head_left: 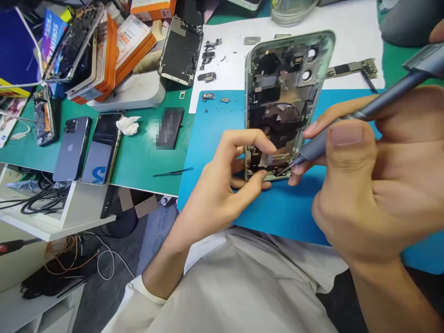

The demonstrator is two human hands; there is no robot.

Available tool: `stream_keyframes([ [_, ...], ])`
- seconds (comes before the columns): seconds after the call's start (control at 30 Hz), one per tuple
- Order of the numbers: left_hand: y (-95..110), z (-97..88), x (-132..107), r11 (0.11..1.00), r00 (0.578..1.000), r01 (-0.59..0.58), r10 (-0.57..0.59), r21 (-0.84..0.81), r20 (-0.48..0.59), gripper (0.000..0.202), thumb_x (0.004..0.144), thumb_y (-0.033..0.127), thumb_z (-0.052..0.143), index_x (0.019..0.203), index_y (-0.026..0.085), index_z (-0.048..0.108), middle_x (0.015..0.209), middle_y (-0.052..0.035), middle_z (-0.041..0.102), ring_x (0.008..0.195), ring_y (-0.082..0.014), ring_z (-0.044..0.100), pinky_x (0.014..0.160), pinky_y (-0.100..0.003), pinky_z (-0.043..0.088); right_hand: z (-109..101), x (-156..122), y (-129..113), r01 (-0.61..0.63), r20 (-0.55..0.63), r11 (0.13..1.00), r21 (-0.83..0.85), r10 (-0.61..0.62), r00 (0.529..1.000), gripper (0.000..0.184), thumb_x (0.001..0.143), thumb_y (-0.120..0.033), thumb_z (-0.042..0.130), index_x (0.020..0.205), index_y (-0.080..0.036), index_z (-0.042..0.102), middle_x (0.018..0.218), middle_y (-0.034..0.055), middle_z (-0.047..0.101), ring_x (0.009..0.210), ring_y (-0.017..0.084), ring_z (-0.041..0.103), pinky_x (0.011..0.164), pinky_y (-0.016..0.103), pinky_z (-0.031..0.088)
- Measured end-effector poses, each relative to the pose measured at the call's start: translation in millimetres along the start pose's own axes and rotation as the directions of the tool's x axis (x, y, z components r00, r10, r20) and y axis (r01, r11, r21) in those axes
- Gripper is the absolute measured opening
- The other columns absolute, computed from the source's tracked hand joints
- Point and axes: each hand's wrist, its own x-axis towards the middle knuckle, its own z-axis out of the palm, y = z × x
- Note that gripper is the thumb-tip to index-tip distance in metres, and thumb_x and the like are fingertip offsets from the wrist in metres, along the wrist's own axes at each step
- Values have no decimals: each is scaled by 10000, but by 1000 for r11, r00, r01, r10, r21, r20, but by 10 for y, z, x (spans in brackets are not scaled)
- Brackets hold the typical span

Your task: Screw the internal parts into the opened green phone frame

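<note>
Left hand (222, 185): grip closed around the lower left part of a pale green-edged, opened phone housing (289, 90), index finger curled over the side onto the interior, thumb at the bottom edge, other fingers behind. Housing tilted up over a flat bright blue work mat (215, 129), dark interior facing the wearer, two round camera holes at the upper right. Cannot tell whether its bottom edge rests on the mat.

Right hand (378, 180): grip clenched on a slim grey metal screwdriver with a knurled collar (374, 104), slanting down leftward; tip inside the housing near the bottom edge. Whether it meets a screw, too small to tell. Index finger at the housing's right side.

Beyond the housing: a white paper sheet (231, 69) partly under the mat. On it, right, a long narrow circuit board (350, 69); left, a small silver-and-black metal component (207, 77) among other tiny parts.

Left of the mat, on the green-topped bench (142, 159): thin black tweezers (172, 172), just reaching over the mat's edge; a dark rectangular slab (169, 128), surface blurred; a crumpled white tissue (128, 125) touching a glossy black-screened phone (101, 150); beside that, a blue-grey phone with rear cameras up (72, 150).
</note>
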Motion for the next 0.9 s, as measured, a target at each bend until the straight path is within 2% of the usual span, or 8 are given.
stream_keyframes([
  [0.1,9,-1,11,999,1000,16,-15,-52,9,314,1110,100,629,1295,346,571,1381,8,593,1148,-156,755,899,-271,770,66,-3,37,20,88,997,-70,-14,996,417,1150,-249,597,1532,-382,497,1515,30,552,1140,100,704,1019,307,654],
  [0.23,22,10,22,996,1000,23,-22,-88,5,310,1117,80,594,1281,343,576,1339,21,619,1179,-155,757,943,-288,769,69,-39,32,-1,130,998,-57,8,992,443,1156,-237,596,1553,-369,451,1159,9,646,999,108,702,787,246,645],
  [0.27,26,16,25,996,1000,24,-25,-92,-1,317,1114,63,585,1276,335,575,1338,24,624,1157,-139,759,948,-278,763,67,-47,30,-14,141,999,-50,21,990,409,1156,-225,587,1526,-359,477,1138,4,650,972,104,693,725,226,626],
  [0.4,49,36,31,995,999,32,-35,-96,-22,355,1101,17,557,1254,337,580,1321,51,635,1069,-92,772,931,-240,744,78,-61,40,-75,176,995,-66,85,981,102,1149,-200,572,1120,-247,657,1262,19,690,884,76,683,606,191,582],
  [0.5,69,41,32,995,998,51,-54,-83,-33,335,1104,35,571,1254,334,589,1297,41,657,1069,-112,793,911,-250,746,92,-70,44,-76,169,994,-75,88,982,183,1145,-222,601,974,-211,665,1220,47,718,780,73,659,563,210,586],
  [0.63,90,42,36,993,995,87,-89,-82,-31,309,1109,54,586,1250,329,593,1281,24,679,1077,-137,808,912,-272,754,94,-96,2,-94,170,993,-69,105,980,163,1159,-238,583,1044,-224,699,1271,47,708,806,91,693,601,251,622],
  [0.77,108,49,40,993,995,87,-91,-82,-44,321,1103,31,570,1240,321,589,1295,20,678,1084,-139,807,894,-262,756,92,-109,-15,-115,192,992,-45,122,974,138,1164,-235,568,1213,-277,691,1360,7,672,1097,132,744,722,245,650],
  [0.9,120,48,33,991,994,94,-99,-90,-55,314,1099,26,566,1221,314,599,1294,24,678,1092,-138,808,892,-268,758,71,-93,35,-91,192,994,-66,102,976,398,1145,-265,624,1502,-381,492,1354,-1,674,1201,135,698,827,256,659],
])
